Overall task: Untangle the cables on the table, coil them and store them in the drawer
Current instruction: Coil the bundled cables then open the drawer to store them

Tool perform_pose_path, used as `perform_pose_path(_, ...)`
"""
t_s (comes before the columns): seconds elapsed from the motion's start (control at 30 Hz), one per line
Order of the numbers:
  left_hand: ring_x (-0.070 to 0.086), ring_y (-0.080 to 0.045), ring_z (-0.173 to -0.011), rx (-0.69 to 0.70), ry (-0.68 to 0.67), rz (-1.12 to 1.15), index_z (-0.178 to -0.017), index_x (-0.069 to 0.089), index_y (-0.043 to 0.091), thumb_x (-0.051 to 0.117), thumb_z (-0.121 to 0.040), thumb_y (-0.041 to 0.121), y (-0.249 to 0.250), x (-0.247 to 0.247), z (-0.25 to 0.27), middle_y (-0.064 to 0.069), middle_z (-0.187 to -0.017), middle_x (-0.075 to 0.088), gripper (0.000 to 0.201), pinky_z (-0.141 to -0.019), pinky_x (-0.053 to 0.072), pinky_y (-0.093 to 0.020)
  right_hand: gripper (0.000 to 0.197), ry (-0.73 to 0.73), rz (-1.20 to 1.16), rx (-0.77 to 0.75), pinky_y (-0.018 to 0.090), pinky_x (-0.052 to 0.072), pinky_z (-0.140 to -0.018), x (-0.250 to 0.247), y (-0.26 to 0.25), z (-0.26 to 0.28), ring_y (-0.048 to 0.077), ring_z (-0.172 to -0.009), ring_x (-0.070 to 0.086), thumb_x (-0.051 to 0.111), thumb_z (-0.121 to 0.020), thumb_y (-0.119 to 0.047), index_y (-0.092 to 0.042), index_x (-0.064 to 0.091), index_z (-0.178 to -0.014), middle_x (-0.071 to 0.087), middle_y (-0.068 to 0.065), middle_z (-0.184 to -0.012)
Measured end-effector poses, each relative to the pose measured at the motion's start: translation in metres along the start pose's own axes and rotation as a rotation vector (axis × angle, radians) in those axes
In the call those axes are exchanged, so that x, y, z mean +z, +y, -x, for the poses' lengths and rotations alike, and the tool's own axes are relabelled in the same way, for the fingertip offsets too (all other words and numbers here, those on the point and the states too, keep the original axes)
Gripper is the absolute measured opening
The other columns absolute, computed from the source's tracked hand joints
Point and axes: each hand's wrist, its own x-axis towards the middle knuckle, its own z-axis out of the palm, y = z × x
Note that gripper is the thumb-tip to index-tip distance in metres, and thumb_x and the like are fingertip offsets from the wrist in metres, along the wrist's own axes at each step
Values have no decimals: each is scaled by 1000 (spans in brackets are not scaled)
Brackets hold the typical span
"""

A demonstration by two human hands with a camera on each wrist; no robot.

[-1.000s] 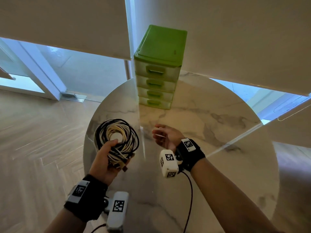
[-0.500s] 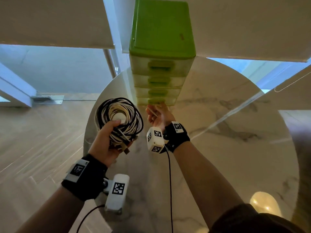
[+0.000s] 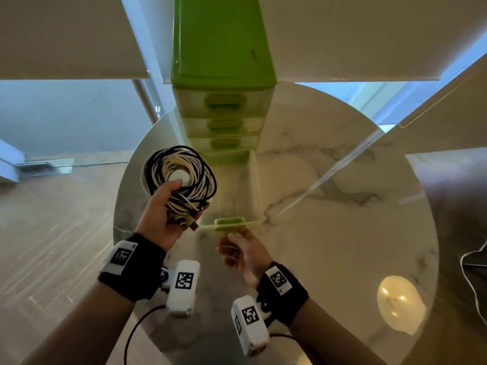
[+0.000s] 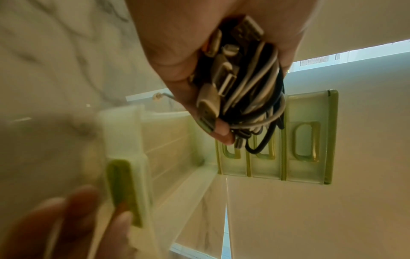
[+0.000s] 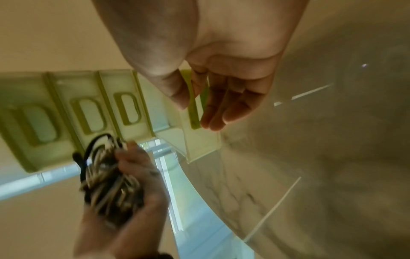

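My left hand [image 3: 168, 206] grips a coil of black and white cables [image 3: 181, 175] above the table's left part; plugs stick out under the palm [image 4: 224, 73]. The coil [image 5: 106, 184] hangs beside the green drawer unit [image 3: 221, 48], which stands at the back of the marble table [image 3: 329, 233]. Its bottom drawer [image 3: 254, 185] is pulled far out towards me and looks empty. My right hand [image 3: 230, 239], palm up, pinches the drawer's green handle [image 3: 229, 223] between thumb [image 5: 177, 94] and fingers [image 5: 213, 121]. The handle [image 4: 124, 192] is blurred in the left wrist view.
Three upper drawers [image 3: 221, 125] of the unit are closed. The round table's edge runs just left of my left hand, with wooden floor [image 3: 52, 233] beyond. A thin white cord [image 3: 471, 280] hangs off the right side. Window blinds [image 3: 369, 35] hang behind the unit.
My right hand reached the bottom drawer's handle and has pulled the drawer out towards me. The left hand kept the coil and stayed beside the unit.
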Motion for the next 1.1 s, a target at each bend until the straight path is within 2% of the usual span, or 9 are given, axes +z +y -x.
perform_pose_path(0.17,71,-23,-79,-68,-43,5,-107,60,5,54,-89,23,-4,15,-3,-13,-92,73,26,-75,59,-37,15,-35,736,-34,27,49,-62,-9,-11,22,11,-64,58,49,-94,-17,-11,55,-106,61,0,-75)
perform_pose_path(0.27,71,-25,-78,-162,-62,-5,-109,61,3,54,-89,23,-10,26,-7,-15,-93,72,29,-70,60,-35,17,146,1232,-532,25,41,-66,-7,-40,25,13,-65,49,49,-92,-19,-14,64,-101,58,0,-76)
perform_pose_path(0.37,70,-21,-72,-222,-124,-48,-106,62,4,52,-90,27,-12,42,-16,-12,-87,72,31,-60,57,-28,22,223,1140,-1011,17,39,-77,10,-66,23,11,-83,50,49,-88,-22,-13,60,-106,53,0,-96)
perform_pose_path(0.43,70,-20,-68,-231,-194,-94,-99,64,3,48,-91,28,-11,55,-22,-12,-81,72,30,-52,53,-24,31,292,1103,-1148,22,40,-92,14,-75,15,16,-103,48,51,-86,-26,-15,53,-115,47,4,-112)
perform_pose_path(0.63,68,-19,-65,-215,-155,-198,-97,63,8,47,-90,27,-14,60,-45,-9,-85,69,27,-59,44,-28,51,310,1167,-1024,46,27,-114,13,-70,-9,25,-139,19,42,-90,-26,-17,32,-139,21,6,-146)
perform_pose_path(0.73,66,-17,-56,-277,-51,-287,-94,64,9,52,-88,26,-19,50,-52,-6,-74,70,22,-46,47,-21,63,350,1425,-965,44,-1,-117,9,-63,-19,22,-144,-12,35,-92,-31,-15,9,-148,-6,6,-157)
perform_pose_path(0.83,66,-20,-63,-354,-5,-321,-94,67,10,56,-86,34,-28,42,-55,-8,-80,70,28,-54,51,-25,68,240,1573,-810,40,-13,-115,8,-62,-25,16,-140,-26,25,-94,-39,-15,-14,-143,-24,-1,-151)
perform_pose_path(0.93,67,-19,-80,-353,19,-281,-100,68,13,51,-89,41,-34,43,-59,-9,-94,70,34,-70,52,-29,66,68,1749,-749,42,-6,-118,10,-56,-37,16,-138,-24,13,-89,-48,-17,-16,-139,-21,-4,-148)
perform_pose_path(1.1,62,-24,-108,-417,-21,-173,-113,67,13,53,-75,71,-29,41,-61,-12,-119,66,71,-86,50,-38,73,57,1758,-679,35,0,-120,8,-56,-52,12,-137,-18,42,-96,-31,-14,-9,-145,-8,2,-156)
